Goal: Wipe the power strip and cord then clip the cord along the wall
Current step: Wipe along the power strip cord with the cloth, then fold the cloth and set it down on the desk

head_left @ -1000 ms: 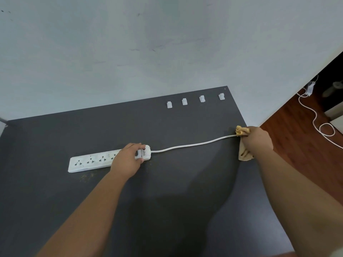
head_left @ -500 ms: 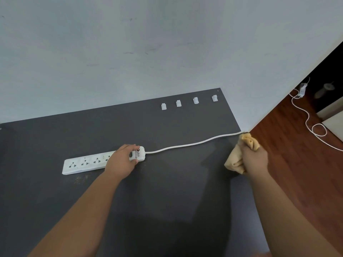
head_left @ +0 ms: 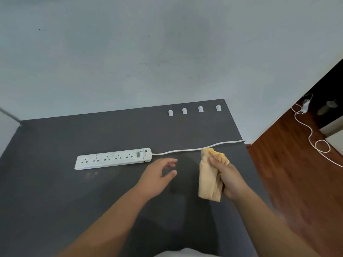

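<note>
A white power strip [head_left: 113, 158] lies flat on the dark grey table [head_left: 55, 182], its white cord [head_left: 196, 149] running right to the table's edge. My left hand [head_left: 157, 175] hovers open just below the strip's cord end, touching nothing. My right hand [head_left: 228, 179] grips a folded yellow cloth [head_left: 209, 180], held upright just below the cord. Several white cord clips [head_left: 193, 110] sit in a row near the pale wall [head_left: 167, 52] at the table's back right.
The table ends at the right above a brown wooden floor [head_left: 297, 173]. Another white cable with a charger [head_left: 313, 138] loops across that floor near a dark doorway.
My left hand has let go of the power strip and pulled back toward me. My right hand has lifted the cloth off the cord's far end and moved it left.
</note>
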`<control>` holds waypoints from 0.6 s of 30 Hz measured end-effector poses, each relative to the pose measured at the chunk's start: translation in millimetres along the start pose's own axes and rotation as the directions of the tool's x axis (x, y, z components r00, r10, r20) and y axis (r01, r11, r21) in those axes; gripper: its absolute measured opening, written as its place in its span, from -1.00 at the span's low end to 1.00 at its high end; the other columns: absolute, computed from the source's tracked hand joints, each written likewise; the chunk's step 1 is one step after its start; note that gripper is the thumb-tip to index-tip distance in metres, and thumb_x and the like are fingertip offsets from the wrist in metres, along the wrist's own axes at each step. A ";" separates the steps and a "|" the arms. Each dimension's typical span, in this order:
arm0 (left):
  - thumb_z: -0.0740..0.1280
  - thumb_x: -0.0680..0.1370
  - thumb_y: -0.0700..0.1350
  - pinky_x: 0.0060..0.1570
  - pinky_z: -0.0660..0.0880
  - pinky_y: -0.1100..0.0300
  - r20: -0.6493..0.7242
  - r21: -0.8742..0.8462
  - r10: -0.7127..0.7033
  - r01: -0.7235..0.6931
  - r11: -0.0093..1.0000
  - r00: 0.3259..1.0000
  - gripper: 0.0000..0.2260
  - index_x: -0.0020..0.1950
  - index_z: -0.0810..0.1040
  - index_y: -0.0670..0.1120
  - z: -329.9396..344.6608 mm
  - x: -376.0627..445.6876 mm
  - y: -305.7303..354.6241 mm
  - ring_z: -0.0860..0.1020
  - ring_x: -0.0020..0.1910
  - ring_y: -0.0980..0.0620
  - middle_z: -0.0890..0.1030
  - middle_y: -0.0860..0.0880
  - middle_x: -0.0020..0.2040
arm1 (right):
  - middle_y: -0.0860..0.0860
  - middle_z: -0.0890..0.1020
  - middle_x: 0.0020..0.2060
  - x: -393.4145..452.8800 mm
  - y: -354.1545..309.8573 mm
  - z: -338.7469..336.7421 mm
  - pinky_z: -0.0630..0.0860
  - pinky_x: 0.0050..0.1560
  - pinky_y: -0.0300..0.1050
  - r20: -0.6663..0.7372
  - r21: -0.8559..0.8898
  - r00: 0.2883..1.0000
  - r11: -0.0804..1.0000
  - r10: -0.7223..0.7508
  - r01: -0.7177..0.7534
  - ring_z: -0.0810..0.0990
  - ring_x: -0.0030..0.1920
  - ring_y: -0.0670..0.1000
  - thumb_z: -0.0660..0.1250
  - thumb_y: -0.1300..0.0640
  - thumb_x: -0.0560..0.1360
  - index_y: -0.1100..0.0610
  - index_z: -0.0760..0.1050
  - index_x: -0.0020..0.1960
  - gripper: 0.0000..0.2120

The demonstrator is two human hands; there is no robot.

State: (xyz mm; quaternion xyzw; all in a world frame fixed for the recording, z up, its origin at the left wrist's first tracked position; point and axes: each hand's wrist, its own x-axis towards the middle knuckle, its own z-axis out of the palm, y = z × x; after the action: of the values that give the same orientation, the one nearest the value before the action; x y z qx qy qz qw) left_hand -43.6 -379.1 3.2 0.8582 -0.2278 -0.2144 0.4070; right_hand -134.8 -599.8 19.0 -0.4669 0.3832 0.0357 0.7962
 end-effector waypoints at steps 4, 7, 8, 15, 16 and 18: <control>0.37 0.52 0.01 0.00 0.51 0.30 0.079 -0.345 -0.015 0.042 0.938 0.997 -0.75 0.19 0.54 0.07 11.9 -12.8 37.8 0.61 -0.06 0.17 0.61 0.07 0.09 | 0.13 0.68 -0.08 -1.4 2.7 30.4 0.54 0.09 0.08 0.072 -0.026 0.997 1.000 -0.010 0.012 0.64 -0.03 0.11 0.34 0.13 0.53 0.22 0.54 0.16 -0.75; 0.47 0.35 0.23 -0.01 0.58 0.17 0.169 -0.434 -0.083 0.150 0.889 0.982 -0.42 0.28 0.42 0.09 16.3 -20.8 41.1 0.61 0.04 0.10 0.49 0.05 0.24 | 0.19 0.64 -0.10 -2.5 4.2 51.8 0.54 0.07 0.17 0.117 -0.043 0.993 0.999 0.036 -0.031 0.63 -0.06 0.16 0.31 0.10 0.55 0.29 0.50 0.19 -0.69; 0.51 0.25 0.28 0.09 0.56 0.13 0.160 -0.362 -0.116 0.168 0.917 0.980 -0.31 0.29 0.38 0.13 14.7 -22.4 38.0 0.58 0.12 0.10 0.46 0.08 0.25 | 0.19 0.63 -0.10 -3.3 4.1 58.7 0.55 0.02 0.15 0.140 -0.032 0.988 0.998 0.059 -0.055 0.62 -0.08 0.15 0.31 0.07 0.55 0.29 0.49 0.19 -0.67; 0.47 0.36 0.07 0.14 0.56 0.04 0.044 -0.393 -0.279 0.273 0.878 0.959 -0.62 0.15 0.53 0.16 -10.1 -33.6 18.3 0.60 0.07 0.11 0.62 0.13 0.07 | 0.21 0.65 -0.02 -1.0 16.1 83.0 0.59 -0.06 0.05 0.265 -0.044 0.957 0.993 0.117 -0.109 0.65 -0.07 0.12 0.27 -0.05 0.56 0.26 0.54 0.20 -0.59; 0.43 0.36 0.12 0.13 0.56 -0.07 0.028 -0.428 -0.313 0.294 0.855 0.949 -0.69 0.09 0.57 0.17 -13.0 -34.4 15.9 0.62 0.03 0.04 0.65 0.09 0.02 | 0.22 0.66 0.02 -1.0 18.3 85.0 0.56 0.02 0.09 0.284 -0.064 0.952 0.993 0.118 -0.104 0.65 -0.02 0.13 0.27 -0.06 0.55 0.25 0.55 0.20 -0.58; 0.36 0.36 0.18 0.11 0.52 -0.16 -0.012 -0.475 -0.343 0.297 0.829 0.939 -0.72 0.01 0.61 0.14 -17.8 -37.6 12.7 0.61 -0.07 0.02 0.67 0.04 -0.08 | 0.18 0.66 0.08 -1.0 22.1 88.6 0.54 0.08 0.11 0.312 -0.101 0.942 0.990 0.126 -0.099 0.64 0.03 0.12 0.31 -0.05 0.50 0.20 0.56 0.21 -0.60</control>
State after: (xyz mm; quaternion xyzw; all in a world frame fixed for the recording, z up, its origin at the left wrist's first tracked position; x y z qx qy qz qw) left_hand -66.7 -354.3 30.4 0.7703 -0.0027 -0.2862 0.5698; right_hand -93.6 -518.7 27.8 -0.4654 0.2740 0.1718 0.8239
